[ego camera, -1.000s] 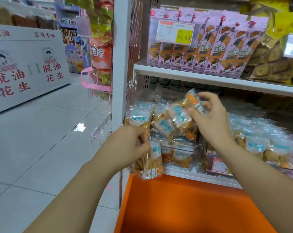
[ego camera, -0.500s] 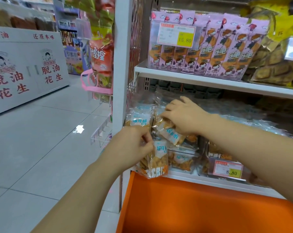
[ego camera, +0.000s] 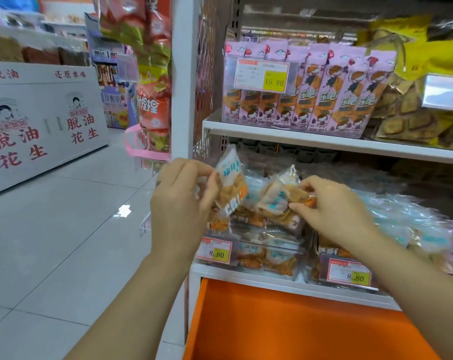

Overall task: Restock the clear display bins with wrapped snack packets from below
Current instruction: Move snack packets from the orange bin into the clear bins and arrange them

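My left hand (ego camera: 180, 203) pinches a clear snack packet (ego camera: 231, 188) with a blue label and orange print, held up in front of the left clear display bin (ego camera: 248, 245). My right hand (ego camera: 331, 206) pinches another wrapped packet (ego camera: 277, 196) lying on top of the heap in that bin. The bin is piled with several similar packets. A second clear bin (ego camera: 344, 268) to the right also holds packets, partly hidden by my right forearm.
Price tags reading 8.80 (ego camera: 216, 252) hang on the bin fronts. Pink snack boxes (ego camera: 311, 94) fill the shelf above. An orange panel (ego camera: 285, 326) sits below the white shelf edge. A white upright post (ego camera: 186, 87) stands left of the bins; tiled aisle floor (ego camera: 64, 229) lies further left.
My left hand has lifted its packet from below the bin front up to the top of the heap. My right hand has shifted right and now pinches a packet on the pile.
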Available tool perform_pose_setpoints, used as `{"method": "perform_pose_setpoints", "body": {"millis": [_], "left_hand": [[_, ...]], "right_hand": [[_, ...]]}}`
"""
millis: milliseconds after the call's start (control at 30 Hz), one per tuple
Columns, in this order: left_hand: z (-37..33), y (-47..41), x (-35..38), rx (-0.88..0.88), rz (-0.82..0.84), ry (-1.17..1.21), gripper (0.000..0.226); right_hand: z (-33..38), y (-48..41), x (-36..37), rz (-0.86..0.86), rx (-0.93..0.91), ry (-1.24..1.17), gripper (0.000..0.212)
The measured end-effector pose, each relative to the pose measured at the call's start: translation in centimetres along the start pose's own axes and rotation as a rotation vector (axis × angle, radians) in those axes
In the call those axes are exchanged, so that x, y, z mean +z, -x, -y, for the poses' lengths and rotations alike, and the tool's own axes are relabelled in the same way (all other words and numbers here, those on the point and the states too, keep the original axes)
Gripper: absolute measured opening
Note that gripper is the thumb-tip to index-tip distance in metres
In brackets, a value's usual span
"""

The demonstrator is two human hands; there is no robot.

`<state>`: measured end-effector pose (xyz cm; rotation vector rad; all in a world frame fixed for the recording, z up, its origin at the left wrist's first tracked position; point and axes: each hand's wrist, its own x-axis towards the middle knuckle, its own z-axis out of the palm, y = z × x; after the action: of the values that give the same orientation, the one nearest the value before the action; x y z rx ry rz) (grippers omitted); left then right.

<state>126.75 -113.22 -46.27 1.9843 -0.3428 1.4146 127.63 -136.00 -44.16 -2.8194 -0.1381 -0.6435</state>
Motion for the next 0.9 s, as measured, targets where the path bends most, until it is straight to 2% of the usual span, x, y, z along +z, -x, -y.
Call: {"method": "perform_pose_setpoints", "body": {"millis": [100, 167, 267, 367, 467, 533, 600, 733, 900], "left_hand": [[0.4, 0.0, 1.6, 0.094, -0.088, 0.015, 0.01], [1.2, 0.8, 2.7, 0.12, -0.052, 0.023, 0.01], [2.6, 2.4, 3.9, 0.11, 0.127, 0.03, 0.012], [3.2, 2.8, 4.1, 0.097, 0.217, 0.041, 0.009], [3.5, 2.7, 3.9, 0.062, 0.248, 0.014, 0.034], [3.9, 2.9, 4.0, 0.067, 0.333, -0.052, 0.05], [4.1, 3.0, 4.1, 0.09, 0.413, -0.129, 0.048], [4.0, 3.7, 4.3, 0.168, 0.47, -0.228, 0.044], [3.9, 3.8, 4.1, 0.13, 0.472, -0.23, 0.056]], "right_hand": [[1.4, 0.3, 2.3, 0.013, 0.204, -0.432, 0.025], [2.7, 0.7, 5.0, 0.066, 0.304, -0.564, 0.021], [3.6, 1.4, 8.7, 0.002, 0.351, -0.432, 0.033], [3.7, 1.6, 9.3, 0.014, 0.343, -0.313, 0.072], [3.8, 2.1, 9.3, 0.002, 0.227, -0.223, 0.092], [3.9, 2.5, 9.4, -0.065, 0.119, -0.183, 0.093], [3.8, 2.9, 9.8, -0.079, 0.039, -0.17, 0.086], [3.1, 3.0, 10.1, 0.065, -0.012, -0.123, 0.067], [1.9, 1.8, 8.6, 0.147, -0.103, 0.027, 0.069]]}}
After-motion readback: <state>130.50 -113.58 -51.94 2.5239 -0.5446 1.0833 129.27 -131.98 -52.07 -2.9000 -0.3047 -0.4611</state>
